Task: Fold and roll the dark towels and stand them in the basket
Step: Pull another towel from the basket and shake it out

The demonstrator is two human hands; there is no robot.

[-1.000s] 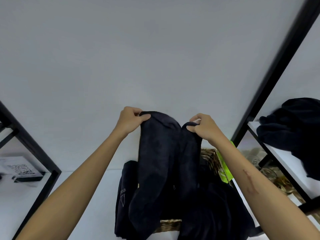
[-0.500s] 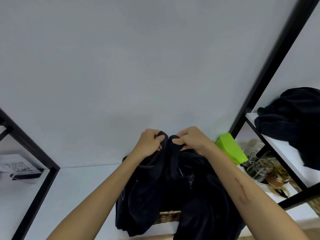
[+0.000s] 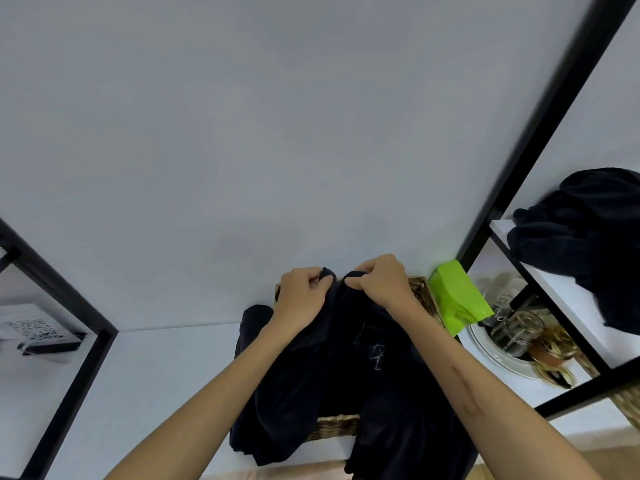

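A home storage corner is suggested: black-framed white shelving (image 3: 540, 292) at three o'clock, where glass jars (image 3: 517, 332) and a plate (image 3: 491, 355) are kept.

Towel (image 3: 346, 362) over basket (image 3: 337, 426)

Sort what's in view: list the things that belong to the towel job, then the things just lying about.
Job: dark towel gripped by left hand and right hand; wicker basket under it; heap of dark towels on the right shelf.

Lying about: green box; glass jar; white plate; QR code card.
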